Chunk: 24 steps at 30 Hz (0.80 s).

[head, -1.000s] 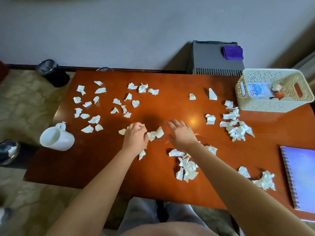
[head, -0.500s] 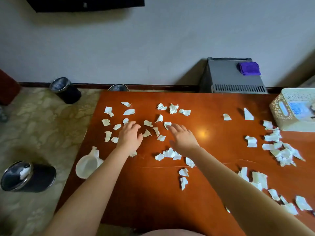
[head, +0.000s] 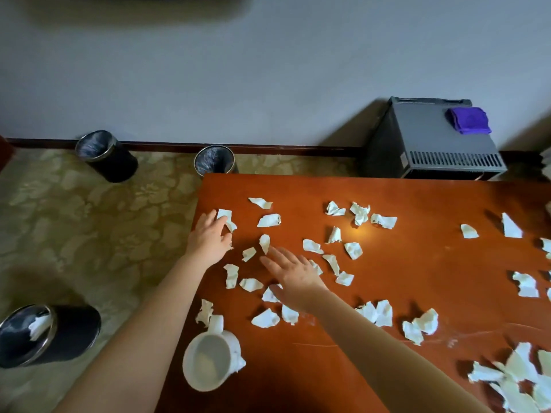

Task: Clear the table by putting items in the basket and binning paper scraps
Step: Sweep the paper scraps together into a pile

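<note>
Several torn white paper scraps (head: 269, 220) lie scattered over the brown wooden table (head: 417, 278). My left hand (head: 209, 236) lies flat near the table's far left corner, its fingertips touching a scrap (head: 225, 217). My right hand (head: 293, 272) is spread flat on the table among scraps, fingers pointing left towards a small scrap (head: 264, 242). A white mug (head: 210, 360) stands at the table's left front edge with a scrap (head: 205, 312) beside its handle. The basket is out of view.
Three black round bins stand on the patterned floor: one (head: 44, 335) at the near left with paper in it, one (head: 104, 155) by the wall, one (head: 214, 159) behind the table's corner. A grey box (head: 432, 144) with a purple cloth (head: 468, 120) sits at the wall.
The view has swung left, so the basket has left the frame. Both hands have moved left across the table towards the far left corner, sweeping among the scraps.
</note>
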Each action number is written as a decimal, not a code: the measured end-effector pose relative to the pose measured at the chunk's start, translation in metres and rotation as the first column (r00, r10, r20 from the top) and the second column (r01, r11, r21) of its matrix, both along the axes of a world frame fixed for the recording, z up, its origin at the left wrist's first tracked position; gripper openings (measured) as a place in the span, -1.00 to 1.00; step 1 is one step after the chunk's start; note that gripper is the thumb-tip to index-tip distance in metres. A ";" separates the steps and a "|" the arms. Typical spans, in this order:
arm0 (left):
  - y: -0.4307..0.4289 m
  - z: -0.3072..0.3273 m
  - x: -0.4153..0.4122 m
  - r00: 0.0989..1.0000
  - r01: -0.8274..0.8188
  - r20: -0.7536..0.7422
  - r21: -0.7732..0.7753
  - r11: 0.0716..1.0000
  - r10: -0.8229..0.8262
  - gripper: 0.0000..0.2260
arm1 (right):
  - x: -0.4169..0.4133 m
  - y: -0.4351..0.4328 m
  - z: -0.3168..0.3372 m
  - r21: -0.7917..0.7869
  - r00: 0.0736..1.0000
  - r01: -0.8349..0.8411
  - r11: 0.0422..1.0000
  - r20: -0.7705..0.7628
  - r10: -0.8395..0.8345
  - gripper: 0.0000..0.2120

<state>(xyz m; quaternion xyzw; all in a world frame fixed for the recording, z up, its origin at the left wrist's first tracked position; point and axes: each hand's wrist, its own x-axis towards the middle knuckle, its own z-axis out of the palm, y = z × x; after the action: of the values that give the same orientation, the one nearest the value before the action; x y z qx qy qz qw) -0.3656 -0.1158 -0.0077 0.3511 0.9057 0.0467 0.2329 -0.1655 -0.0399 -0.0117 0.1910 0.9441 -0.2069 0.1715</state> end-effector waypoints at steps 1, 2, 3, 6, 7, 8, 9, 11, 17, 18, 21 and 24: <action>0.001 -0.005 -0.009 1.000 0.011 0.003 -0.008 1.000 -0.011 -0.54 | -0.010 -0.004 -0.006 -0.001 1.000 -0.019 1.000 0.004 0.019 -0.43; 0.002 -0.009 -0.017 1.000 0.025 0.000 -0.017 1.000 -0.025 -0.54 | -0.020 -0.008 -0.012 0.004 0.999 -0.038 0.999 0.008 0.038 -0.43; 0.003 -0.012 -0.025 0.999 0.041 -0.007 -0.028 0.999 -0.041 -0.53 | -0.030 -0.013 -0.017 0.015 0.998 -0.062 0.998 0.008 0.062 -0.42; 0.007 -0.022 -0.047 0.993 0.114 -0.035 -0.069 0.991 -0.116 -0.50 | -0.056 -0.024 -0.031 0.069 0.987 -0.156 0.985 -0.020 0.158 -0.39; 0.009 -0.026 -0.052 0.988 0.148 -0.042 -0.083 0.986 -0.152 -0.50 | -0.064 -0.026 -0.033 0.080 0.981 -0.192 0.978 -0.026 0.194 -0.38; 0.010 -0.030 -0.057 0.982 0.181 -0.040 -0.095 0.979 -0.185 -0.50 | -0.072 -0.028 -0.035 0.089 0.973 -0.225 0.970 -0.028 0.228 -0.37; 0.011 -0.034 -0.060 0.977 0.208 -0.027 -0.107 0.972 -0.212 -0.50 | -0.079 -0.030 -0.036 0.096 0.966 -0.256 0.962 -0.023 0.259 -0.37; 0.012 -0.042 -0.065 0.969 0.244 0.012 -0.135 0.960 -0.245 -0.51 | -0.091 -0.032 -0.037 0.110 0.953 -0.300 0.948 -0.004 0.302 -0.37; 0.004 -0.054 -0.058 0.956 0.290 0.009 -0.170 0.942 -0.293 -0.50 | -0.085 -0.030 -0.054 0.126 0.955 -0.294 0.948 0.008 0.295 -0.46; 0.004 -0.054 -0.054 0.955 0.293 0.001 -0.169 0.941 -0.297 -0.50 | -0.079 -0.028 -0.054 0.123 0.959 -0.282 0.951 0.001 0.284 -0.47; 0.004 -0.054 -0.039 0.949 0.305 -0.026 -0.158 0.939 -0.313 -0.50 | -0.054 -0.020 -0.052 0.120 0.975 -0.222 0.968 0.020 0.221 -0.48; 0.006 -0.054 -0.016 0.943 0.326 -0.027 -0.134 0.936 -0.333 -0.51 | -0.023 -0.010 -0.053 0.146 0.993 -0.121 0.982 0.008 0.121 -0.49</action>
<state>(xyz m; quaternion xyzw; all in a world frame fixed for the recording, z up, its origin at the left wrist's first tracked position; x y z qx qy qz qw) -0.3815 -0.1098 -0.0613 0.4832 0.8406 -0.0596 0.2373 -0.1889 -0.0501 -0.0647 0.1452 0.9667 -0.1263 0.1689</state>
